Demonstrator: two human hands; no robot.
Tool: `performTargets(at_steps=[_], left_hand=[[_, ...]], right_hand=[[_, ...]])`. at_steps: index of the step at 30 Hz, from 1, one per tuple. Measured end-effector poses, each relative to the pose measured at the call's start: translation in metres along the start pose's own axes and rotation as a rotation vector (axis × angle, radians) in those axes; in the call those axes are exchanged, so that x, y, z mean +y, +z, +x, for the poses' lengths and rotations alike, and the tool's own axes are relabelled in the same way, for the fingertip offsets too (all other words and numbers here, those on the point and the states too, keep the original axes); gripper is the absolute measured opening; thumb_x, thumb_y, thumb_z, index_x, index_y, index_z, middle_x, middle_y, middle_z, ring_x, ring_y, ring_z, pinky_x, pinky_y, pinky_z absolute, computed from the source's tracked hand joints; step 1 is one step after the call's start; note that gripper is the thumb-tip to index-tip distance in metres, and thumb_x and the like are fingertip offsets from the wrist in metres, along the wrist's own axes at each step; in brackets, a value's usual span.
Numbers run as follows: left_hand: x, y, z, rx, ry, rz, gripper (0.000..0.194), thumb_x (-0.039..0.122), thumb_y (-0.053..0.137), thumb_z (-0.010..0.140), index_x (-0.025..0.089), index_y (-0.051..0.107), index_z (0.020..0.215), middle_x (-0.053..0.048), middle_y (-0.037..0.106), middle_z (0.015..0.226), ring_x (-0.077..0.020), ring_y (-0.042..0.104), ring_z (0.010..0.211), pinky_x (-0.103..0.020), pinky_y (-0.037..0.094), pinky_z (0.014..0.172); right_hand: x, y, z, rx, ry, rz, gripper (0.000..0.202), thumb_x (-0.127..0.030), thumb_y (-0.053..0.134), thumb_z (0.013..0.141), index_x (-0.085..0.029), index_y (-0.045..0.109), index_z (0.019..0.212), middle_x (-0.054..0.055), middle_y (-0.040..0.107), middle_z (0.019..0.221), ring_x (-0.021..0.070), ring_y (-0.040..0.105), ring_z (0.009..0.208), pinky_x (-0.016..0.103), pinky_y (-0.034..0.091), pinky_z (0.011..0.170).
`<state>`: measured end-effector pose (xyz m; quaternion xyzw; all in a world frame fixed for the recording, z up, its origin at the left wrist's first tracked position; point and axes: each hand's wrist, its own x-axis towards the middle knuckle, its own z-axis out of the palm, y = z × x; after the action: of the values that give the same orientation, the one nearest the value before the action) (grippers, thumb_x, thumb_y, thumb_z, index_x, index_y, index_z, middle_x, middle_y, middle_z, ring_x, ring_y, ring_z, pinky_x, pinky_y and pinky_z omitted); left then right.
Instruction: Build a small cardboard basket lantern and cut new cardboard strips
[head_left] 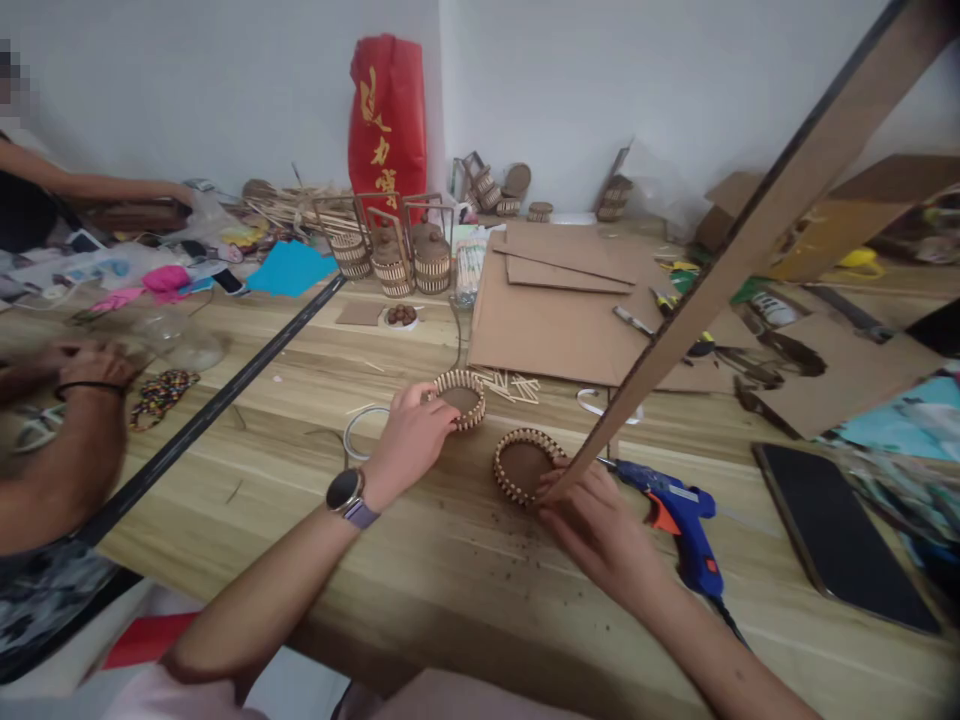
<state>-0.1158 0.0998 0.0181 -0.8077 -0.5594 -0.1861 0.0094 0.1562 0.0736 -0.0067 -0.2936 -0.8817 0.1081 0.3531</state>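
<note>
My left hand (412,438) is closed on the near left rim of a small round basket (478,410) with pale stick walls and a brown base. Closer to me sits a second, similar basket (501,478) on the table. My right hand (596,525) pinches the lower end of a long brown cardboard strip (697,280), which slants up to the upper right. The fingers of that hand are at the second basket's right rim; whether they grip it too, I cannot tell. A blue glue gun (686,515) lies just right of my right hand.
Cardboard sheets (547,310) and loose sticks (517,386) lie beyond the baskets. A tape roll (358,432) is by my left wrist, a black tablet (840,535) at right. Finished handled baskets (431,262) stand behind. Other people's arms (82,440) are at left.
</note>
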Motion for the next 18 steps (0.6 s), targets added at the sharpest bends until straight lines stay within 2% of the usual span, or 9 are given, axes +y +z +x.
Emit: performTargets(at_steps=[2,4,8,11,14,18], left_hand=[[0.009,-0.010,0.002,0.024,0.041,0.005,0.014,0.013,0.055,0.092,0.018,0.069,0.093,-0.007,0.071,0.091,-0.0325,0.049,0.117,-0.056,0.044,0.097],[0.020,-0.020,0.003,0.043,0.147,-0.017,0.016,0.012,0.053,0.093,0.016,0.068,0.095,-0.006,0.071,0.093,-0.0308,0.050,0.117,-0.052,0.045,0.099],[0.042,-0.030,0.005,0.017,0.340,-0.084,0.020,0.011,0.049,0.096,0.015,0.068,0.098,-0.006,0.072,0.097,-0.0297,0.049,0.120,-0.048,0.047,0.101],[0.051,-0.027,0.004,-0.017,0.415,-0.118,0.020,0.009,0.049,0.095,0.016,0.068,0.099,-0.006,0.072,0.099,-0.0295,0.048,0.121,-0.047,0.047,0.100],[0.054,-0.024,0.005,-0.046,0.452,-0.148,0.022,0.007,0.048,0.095,0.017,0.067,0.099,-0.005,0.072,0.101,-0.0272,0.050,0.119,-0.047,0.047,0.101],[0.052,-0.021,0.007,-0.058,0.488,-0.180,0.022,0.007,0.047,0.096,0.017,0.067,0.098,-0.004,0.071,0.101,-0.0256,0.052,0.116,-0.047,0.047,0.103]], right_hand=[[-0.001,-0.001,-0.001,0.018,0.006,0.010,0.012,-0.015,0.059,0.090,-0.023,0.060,0.099,0.010,0.068,0.103,0.0266,0.061,0.104,0.045,0.053,0.086],[-0.002,-0.002,-0.004,0.065,0.032,0.019,0.016,-0.015,0.060,0.089,-0.024,0.059,0.103,0.009,0.066,0.103,0.0268,0.061,0.103,0.044,0.052,0.085],[0.002,-0.005,-0.013,0.294,0.191,0.047,0.013,-0.016,0.057,0.090,-0.026,0.057,0.099,0.006,0.061,0.092,0.0248,0.059,0.093,0.043,0.050,0.081],[0.009,-0.003,-0.019,0.448,0.340,0.082,0.010,-0.020,0.052,0.094,-0.026,0.054,0.102,0.007,0.057,0.098,0.0252,0.056,0.095,0.047,0.047,0.085],[0.013,0.001,-0.021,0.477,0.393,0.100,0.014,-0.023,0.048,0.097,-0.025,0.051,0.110,0.010,0.055,0.105,0.0265,0.055,0.102,0.051,0.046,0.090],[0.012,0.004,-0.019,0.435,0.386,0.122,0.012,-0.025,0.050,0.096,-0.025,0.052,0.108,0.010,0.058,0.105,0.0256,0.058,0.102,0.047,0.049,0.090]])
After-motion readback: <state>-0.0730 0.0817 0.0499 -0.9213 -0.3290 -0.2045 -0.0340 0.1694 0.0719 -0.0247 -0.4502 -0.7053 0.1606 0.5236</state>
